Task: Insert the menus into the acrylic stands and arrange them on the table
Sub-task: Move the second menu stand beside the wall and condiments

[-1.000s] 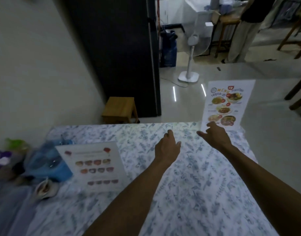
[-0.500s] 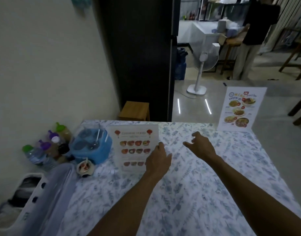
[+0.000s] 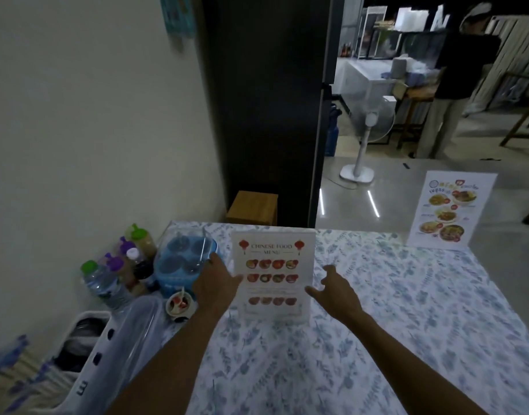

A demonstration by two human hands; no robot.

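A Chinese food menu in an acrylic stand (image 3: 273, 272) stands upright at the table's far left. My left hand (image 3: 216, 284) is at its left edge, thumb overlapping the front face, fingers spread. My right hand (image 3: 336, 290) is open just beside its right edge; whether it touches the stand I cannot tell. A second menu in its stand (image 3: 450, 209) stands upright at the far right corner of the table (image 3: 377, 339), which has a blue floral cloth.
Left of the stand sit a blue condiment caddy (image 3: 184, 262), a small cup (image 3: 179, 304), several bottles (image 3: 119, 274) and a white basket (image 3: 86, 348) by the wall. Beyond the table are a wooden stool (image 3: 252, 208), a dark cabinet, a fan (image 3: 366, 139) and a person (image 3: 454, 85).
My view has swung left and up. Both hands moved left from near the right-hand menu to either side of the Chinese food menu stand.
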